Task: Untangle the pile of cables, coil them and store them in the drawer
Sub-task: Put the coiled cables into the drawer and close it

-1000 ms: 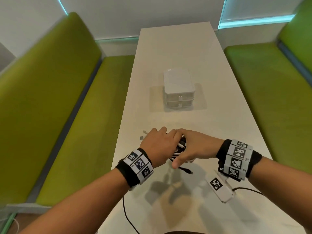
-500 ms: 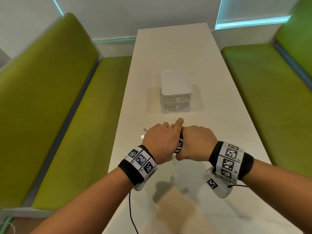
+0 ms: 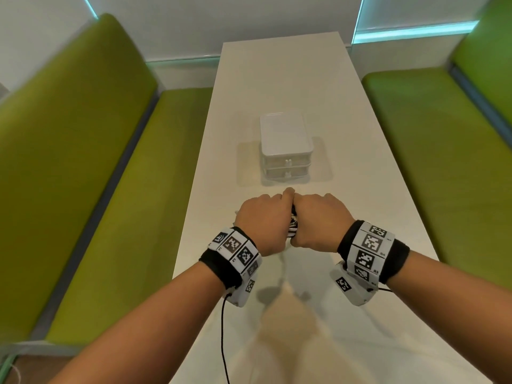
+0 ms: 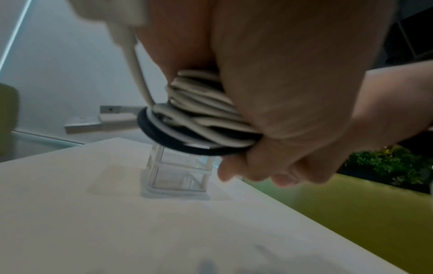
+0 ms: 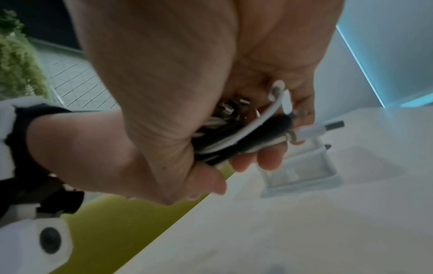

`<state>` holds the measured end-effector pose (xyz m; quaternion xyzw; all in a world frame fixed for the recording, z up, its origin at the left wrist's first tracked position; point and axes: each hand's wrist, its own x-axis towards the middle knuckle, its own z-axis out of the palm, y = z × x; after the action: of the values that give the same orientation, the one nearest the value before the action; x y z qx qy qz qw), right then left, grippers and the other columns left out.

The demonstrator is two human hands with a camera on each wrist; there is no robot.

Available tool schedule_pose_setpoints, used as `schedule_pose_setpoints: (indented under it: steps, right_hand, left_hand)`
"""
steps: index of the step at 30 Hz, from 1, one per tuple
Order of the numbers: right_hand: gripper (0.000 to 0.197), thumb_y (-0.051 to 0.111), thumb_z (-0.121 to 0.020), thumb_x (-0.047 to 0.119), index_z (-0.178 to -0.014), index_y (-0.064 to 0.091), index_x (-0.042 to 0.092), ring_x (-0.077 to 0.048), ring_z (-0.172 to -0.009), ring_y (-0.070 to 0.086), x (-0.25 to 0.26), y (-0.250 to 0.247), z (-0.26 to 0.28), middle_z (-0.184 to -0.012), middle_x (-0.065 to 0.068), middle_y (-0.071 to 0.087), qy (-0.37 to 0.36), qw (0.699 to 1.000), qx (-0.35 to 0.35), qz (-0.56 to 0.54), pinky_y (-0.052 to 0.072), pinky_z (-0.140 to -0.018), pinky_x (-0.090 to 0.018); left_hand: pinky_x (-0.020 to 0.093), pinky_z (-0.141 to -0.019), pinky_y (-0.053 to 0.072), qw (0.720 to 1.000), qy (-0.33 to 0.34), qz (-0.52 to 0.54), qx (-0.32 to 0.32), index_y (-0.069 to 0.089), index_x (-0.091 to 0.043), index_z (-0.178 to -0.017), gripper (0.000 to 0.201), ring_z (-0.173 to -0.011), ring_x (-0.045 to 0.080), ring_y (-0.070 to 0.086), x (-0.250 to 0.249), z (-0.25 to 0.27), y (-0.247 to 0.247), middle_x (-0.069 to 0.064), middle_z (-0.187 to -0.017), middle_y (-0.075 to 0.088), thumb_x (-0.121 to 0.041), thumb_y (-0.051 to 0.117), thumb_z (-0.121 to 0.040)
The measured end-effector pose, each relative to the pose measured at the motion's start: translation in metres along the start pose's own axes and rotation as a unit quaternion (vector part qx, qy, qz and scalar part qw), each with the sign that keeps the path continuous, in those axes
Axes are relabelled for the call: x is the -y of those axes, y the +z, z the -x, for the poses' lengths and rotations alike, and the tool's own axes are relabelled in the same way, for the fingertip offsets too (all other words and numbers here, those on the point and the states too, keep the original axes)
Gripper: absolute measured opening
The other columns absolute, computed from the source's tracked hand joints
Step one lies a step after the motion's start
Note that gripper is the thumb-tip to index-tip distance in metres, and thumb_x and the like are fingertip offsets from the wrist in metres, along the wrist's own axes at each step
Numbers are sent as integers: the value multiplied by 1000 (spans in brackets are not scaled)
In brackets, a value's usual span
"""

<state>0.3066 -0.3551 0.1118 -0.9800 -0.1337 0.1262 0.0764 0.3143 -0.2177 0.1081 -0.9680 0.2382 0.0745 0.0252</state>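
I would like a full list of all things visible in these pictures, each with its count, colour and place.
cable bundle: one, white and black cables coiled together, held above the table between both hands
USB plugs: at least two, white with metal ends, sticking out of the bundle
drawer unit: one, clear white, two drawers both closed, mid-table beyond the hands
table: one, white, long, centre
benches: two, green, either side of the table
wrist bands: two, black with white marker tiles, one per wrist
left hand: grips the bundle
right hand: grips the bundle
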Motion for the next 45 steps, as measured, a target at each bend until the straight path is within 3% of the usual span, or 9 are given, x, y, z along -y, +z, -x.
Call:
schedule_pose_setpoints:
  steps: [3,6,9,12,17,25,32,39,45]
  right_hand:
    - [78,80,-62,53,-126,51,18,-22,-96,58,-10,0,-11,-100,4,63,-4,999,-45,0,41,-78,-35]
    - [122,85,-46,74,-148,40,24,-17,-122,47,-32,-13,-21,-128,7,57,-23,987,-25,-160,44,-100,-38]
    - [81,84,-69,60,-138,55,28,-9,-114,55,-57,-17,-38,-123,9,63,-5,931,-6,-364,45,-96,-29]
    - [30,72,-92,31,-116,71,12,-18,-87,64,-81,-1,-68,-98,-1,72,102,853,-70,-508,52,-77,-31]
    - [25,71,-91,20,-100,74,-4,-20,-49,55,-85,34,-109,-67,-9,66,259,793,-26,-551,49,-49,-27]
    - [16,67,-92,5,-77,71,3,-16,-34,43,-64,63,-148,-57,-14,62,311,662,-36,-681,37,-41,-20]
    - [10,74,-85,4,-79,72,-4,-20,-38,46,-59,69,-148,-59,-16,59,314,624,-75,-711,40,-41,-24]
    - [28,76,-89,23,-90,73,-4,-25,-47,55,-47,69,-109,-57,-14,63,306,646,-47,-698,50,-44,-31]
    - [32,74,-91,31,-94,74,0,-30,-55,61,-36,83,-53,-64,-15,65,284,681,-5,-675,45,-40,-25]
  left_hand:
    - [34,-59,39,999,-35,21,2,46,-18,-118,52,-74,22,53,7,-9,8,0,-100,62,-34,70,-76]
    - [37,-63,46,999,-37,1,7,46,-20,-116,46,-88,26,60,25,-18,13,1,-102,61,-35,68,-78]
    - [35,-64,43,999,-31,-27,-22,48,-22,-118,41,-88,26,59,50,-30,13,0,-102,61,-22,63,-80]
    - [34,-66,43,997,-33,-41,-61,50,-23,-124,48,-89,25,58,75,-50,4,-1,-104,63,-17,64,-78]
    - [40,-76,52,992,-10,-26,-123,46,-25,-138,66,-95,29,59,91,-89,-13,0,-116,65,-16,67,-76]
    - [39,-80,50,994,29,-67,-80,50,-27,-134,60,-98,26,58,82,-130,-3,-4,-119,64,-13,66,-78]
    - [38,-79,46,992,54,-78,-88,50,-25,-136,59,-100,26,58,87,-132,-3,-3,-124,63,-13,66,-81]
    - [37,-79,46,992,60,-78,-76,48,-26,-138,62,-100,25,58,89,-133,-6,-4,-125,62,-13,67,-80]
    - [38,-80,48,993,56,-77,-65,50,-25,-137,61,-97,25,58,88,-130,-9,-4,-122,63,-11,66,-80]
